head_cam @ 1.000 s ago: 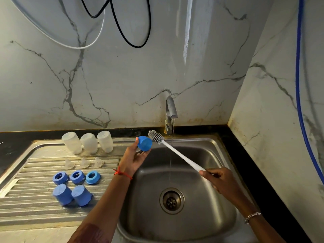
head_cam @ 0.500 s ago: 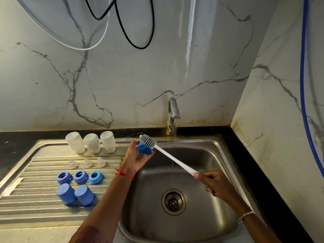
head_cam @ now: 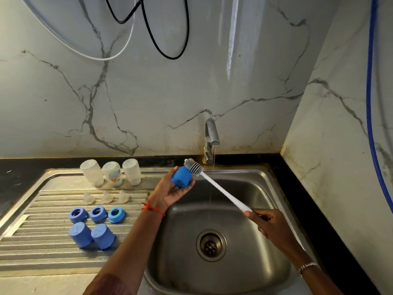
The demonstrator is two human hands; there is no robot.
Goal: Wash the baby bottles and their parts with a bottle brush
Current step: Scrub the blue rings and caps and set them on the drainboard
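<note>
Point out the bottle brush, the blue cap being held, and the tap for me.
bottle brush (head_cam: 193, 167), head view, on the grey bristle head.
blue cap (head_cam: 180, 177), head view, on its side wall.
tap (head_cam: 211, 132), head view, on the metal spout above the outlet.

The white-handled brush (head_cam: 221, 189) slants up over the sink (head_cam: 244, 252), grey head (head_cam: 193, 166) touching a tilted blue cap (head_cam: 181, 176), while three clear bottles (head_cam: 112, 173) stand upside down behind three teats (head_cam: 107, 197), three blue rings (head_cam: 97, 213) and two caps (head_cam: 80, 234) on the drainboard (head_cam: 42, 258).
</note>
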